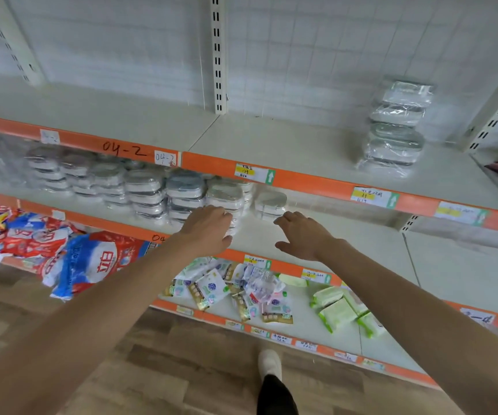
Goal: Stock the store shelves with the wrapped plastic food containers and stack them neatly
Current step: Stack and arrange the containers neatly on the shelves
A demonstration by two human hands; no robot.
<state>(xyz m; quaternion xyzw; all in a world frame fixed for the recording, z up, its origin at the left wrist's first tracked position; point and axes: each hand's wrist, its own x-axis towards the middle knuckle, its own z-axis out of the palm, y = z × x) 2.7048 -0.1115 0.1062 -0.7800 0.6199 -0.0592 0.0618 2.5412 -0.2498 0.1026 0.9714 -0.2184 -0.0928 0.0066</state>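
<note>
The wrapped containers (158, 190) stand in stacked rows on the middle shelf (316, 235). Just right of them, your left hand (209, 227) touches the end stack and your right hand (300, 235) hovers relaxed, holding nothing. You seem to be straightening; next, square that low end stack.

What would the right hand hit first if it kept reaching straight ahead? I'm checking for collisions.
Probably the short stack of wrapped containers just beyond the right hand; its fingertips point at the stack's near edge, though depth is unclear.
</note>
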